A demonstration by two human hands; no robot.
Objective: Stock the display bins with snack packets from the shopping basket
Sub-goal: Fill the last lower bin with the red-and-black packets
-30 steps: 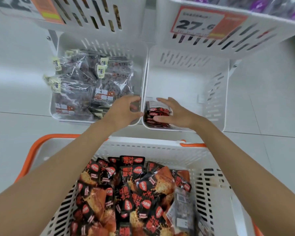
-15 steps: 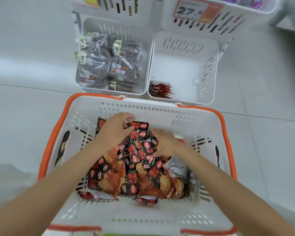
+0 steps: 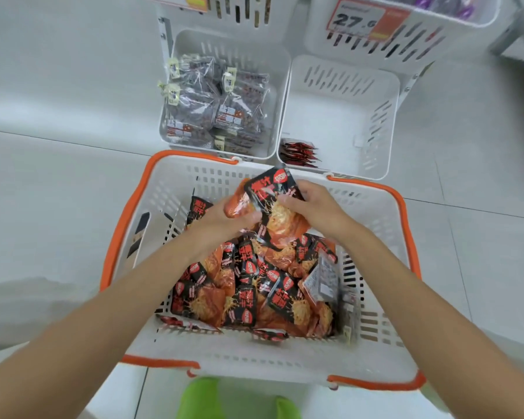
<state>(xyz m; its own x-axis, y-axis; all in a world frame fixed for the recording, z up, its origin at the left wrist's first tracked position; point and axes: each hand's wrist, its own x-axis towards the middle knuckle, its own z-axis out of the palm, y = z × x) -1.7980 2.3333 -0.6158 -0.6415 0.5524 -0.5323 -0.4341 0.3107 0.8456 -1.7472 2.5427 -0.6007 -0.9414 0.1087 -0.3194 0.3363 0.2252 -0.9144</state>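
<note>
The fingers [image 3: 250, 218] of the left hand [image 3: 221, 217] are curled tight round an orange packet [image 3: 239, 206]. The fingers [image 3: 307, 189] of the right hand [image 3: 315, 207] are curled round a bunch of black and red packets [image 3: 270, 189]. The two hands are close together, and the packets they hold touch each other. They are up over the far end of the shopping basket [image 3: 164, 189], which is white with an orange rim.

Under the hands, a big pile of packets [image 3: 254, 285] of the same kind lies in the basket. Just past the basket are two white bins on the floor [image 3: 58, 176]. The right bin [image 3: 345, 116] has a small stack of red packets [image 3: 298, 152] in its near left corner. The left bin [image 3: 280, 95] is full of clear bags [image 3: 218, 107] with dark snacks. Higher up, another bin has a price tag [image 3: 357, 21] that says 27.6
</note>
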